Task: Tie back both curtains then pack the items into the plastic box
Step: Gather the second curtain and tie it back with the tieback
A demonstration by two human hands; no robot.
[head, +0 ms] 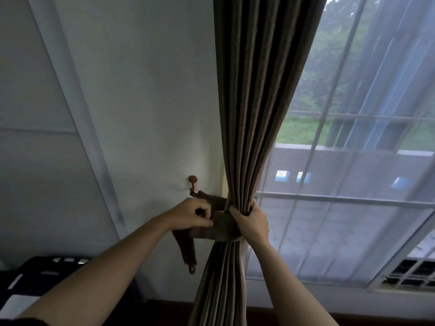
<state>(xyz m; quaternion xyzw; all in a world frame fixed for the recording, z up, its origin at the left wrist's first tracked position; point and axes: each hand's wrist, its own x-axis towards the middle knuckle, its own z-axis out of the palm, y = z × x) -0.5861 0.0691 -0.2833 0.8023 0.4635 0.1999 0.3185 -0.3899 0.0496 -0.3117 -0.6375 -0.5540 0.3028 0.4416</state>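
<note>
At the far left, low in my view, lies a dark thing with pale stripes [47, 269]; I cannot tell what it is. Above it rises the pale wall [146, 95], and on that wall sits a small hook with a round wooden knob [193, 182]. One end of the brown tieback band [219, 228] is caught on this hook and runs across to the curtain. My left hand [195, 215] is just below the hook, fingers curled, thumb and fingertips pinching the band where it comes round the front. The band's loose end hangs down under that hand, with a small metal ring at its tip. To the right, the brown curtain [256, 109] hangs in tight pleats, pinched to a narrow waist where the band wraps it and flaring again beneath. My right hand [250, 223] grips that gathered waist from the window side, fingers closed round the folds just above the band. Further right, a sheer white curtain [353, 220] covers the window, with greenery showing through.
</note>
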